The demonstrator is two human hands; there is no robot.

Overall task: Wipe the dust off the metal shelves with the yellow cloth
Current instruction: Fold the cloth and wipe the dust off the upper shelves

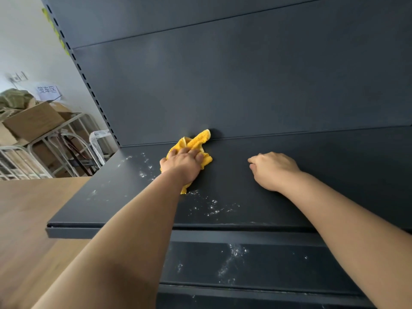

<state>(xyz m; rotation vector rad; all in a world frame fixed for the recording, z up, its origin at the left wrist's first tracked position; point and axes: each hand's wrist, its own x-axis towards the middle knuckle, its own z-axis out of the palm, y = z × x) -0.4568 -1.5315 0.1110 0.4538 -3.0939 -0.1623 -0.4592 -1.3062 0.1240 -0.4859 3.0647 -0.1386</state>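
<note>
Head view: the left hand (182, 162) grips the cloth (200, 139) in curled fingers at the back of the shelf (245, 186). The right hand (273, 169) rests curled, seemingly empty (fingertips hidden). Best to press flat and pull forward through the dust (211, 206) — overlapping strokes.

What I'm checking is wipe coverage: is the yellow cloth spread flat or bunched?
Bunched: the yellow cloth lies crumpled in folds under the left hand, not spread flat on the shelf.

Bare left grip (181, 162), bare right grip (273, 170), bare forearms (133, 230)
</note>
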